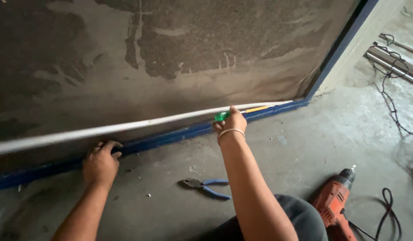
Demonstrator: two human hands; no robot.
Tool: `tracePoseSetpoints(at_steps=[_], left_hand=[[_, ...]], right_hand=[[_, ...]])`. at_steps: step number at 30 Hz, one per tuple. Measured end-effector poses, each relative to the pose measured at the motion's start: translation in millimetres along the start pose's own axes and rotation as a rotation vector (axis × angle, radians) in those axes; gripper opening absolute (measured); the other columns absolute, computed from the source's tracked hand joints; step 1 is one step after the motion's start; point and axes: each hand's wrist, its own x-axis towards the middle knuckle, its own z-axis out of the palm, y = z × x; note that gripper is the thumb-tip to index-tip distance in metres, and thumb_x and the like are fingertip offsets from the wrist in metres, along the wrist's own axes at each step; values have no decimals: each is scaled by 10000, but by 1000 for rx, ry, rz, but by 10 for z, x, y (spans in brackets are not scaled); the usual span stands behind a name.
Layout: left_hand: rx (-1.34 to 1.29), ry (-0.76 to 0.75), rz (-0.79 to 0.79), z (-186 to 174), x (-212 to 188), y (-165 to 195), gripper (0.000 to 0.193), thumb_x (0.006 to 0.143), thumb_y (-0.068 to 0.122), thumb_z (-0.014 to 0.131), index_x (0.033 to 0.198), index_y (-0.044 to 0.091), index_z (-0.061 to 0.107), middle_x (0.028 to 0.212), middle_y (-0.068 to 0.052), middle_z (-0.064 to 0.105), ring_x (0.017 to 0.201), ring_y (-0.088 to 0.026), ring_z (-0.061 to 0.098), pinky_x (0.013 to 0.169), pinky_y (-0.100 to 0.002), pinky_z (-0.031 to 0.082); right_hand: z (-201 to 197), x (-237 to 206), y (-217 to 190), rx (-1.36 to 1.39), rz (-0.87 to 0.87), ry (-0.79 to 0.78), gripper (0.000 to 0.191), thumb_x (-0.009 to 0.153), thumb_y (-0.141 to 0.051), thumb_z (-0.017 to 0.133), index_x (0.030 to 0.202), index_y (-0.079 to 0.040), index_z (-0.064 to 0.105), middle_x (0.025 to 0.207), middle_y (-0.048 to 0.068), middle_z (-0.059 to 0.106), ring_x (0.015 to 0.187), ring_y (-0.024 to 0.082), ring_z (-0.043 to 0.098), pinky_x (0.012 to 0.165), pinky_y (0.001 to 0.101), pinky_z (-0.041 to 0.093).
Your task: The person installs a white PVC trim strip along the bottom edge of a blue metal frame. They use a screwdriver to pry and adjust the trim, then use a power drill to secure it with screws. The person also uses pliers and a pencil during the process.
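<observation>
A long white strip (126, 126), thin and slightly bowed, runs along the foot of the rough grey wall (193, 49), lying just above the blue frame rail (170, 136) that borders the wall where it meets the concrete floor (304, 147). The strip bulges away from the rail toward the left, which suggests it is not yet seated along its whole length.

The right hand (231, 122) is closed around a screwdriver (240, 111) with a green handle and an orange shaft; the shaft lies nearly flat along the strip, its tip pointing toward the corner, likely so the blade can work in the narrow gap between strip and rail. A thin bracelet sits on that wrist.

The left hand (101, 160) rests on the rail well to the left, fingers curled over its top edge just under the strip; it seems to brace there, gripping nothing loose.

On the floor between the arms lie blue-handled pliers (204, 186), within easy reach. An orange power drill (336, 201) lies beside the person's knee, its black cord (389, 209) trailing off right. Metal bars (391, 60) and tangled wire lie beyond the corner.
</observation>
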Motion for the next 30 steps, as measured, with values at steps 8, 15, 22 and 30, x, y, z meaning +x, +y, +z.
tracePoseSetpoints(at_steps=[8,15,22,30], left_hand=[[24,-51,-74,32,10,8,227,869,294,775,1094,292,750,1122,-71,734,1103,-335,667,883,-483,546],[29,-108,-89,41,69,-1,234,882,299,758,1115,302,740,1162,-71,726,1092,-344,667,836,-494,550],[-34,-120,-76,-40,29,-8,249,863,255,761,1110,280,740,1159,-78,724,1076,-352,670,853,-500,546],[0,-105,-87,29,65,-12,245,865,266,774,1107,284,741,1171,-74,726,1077,-359,674,851,-491,552]], right_hand=[[66,194,206,-135,15,87,215,955,-251,659,951,-42,606,753,112,601,531,235,569,490,418,557],[45,229,73,-166,-4,165,302,954,-328,708,1039,-42,661,815,112,587,641,236,529,582,427,508],[106,349,-122,66,87,-13,282,964,-255,603,1169,-61,591,1035,125,651,839,304,667,751,536,614],[-12,453,-24,-184,143,24,247,964,-257,623,1162,-112,591,1121,133,636,906,322,650,765,627,609]])
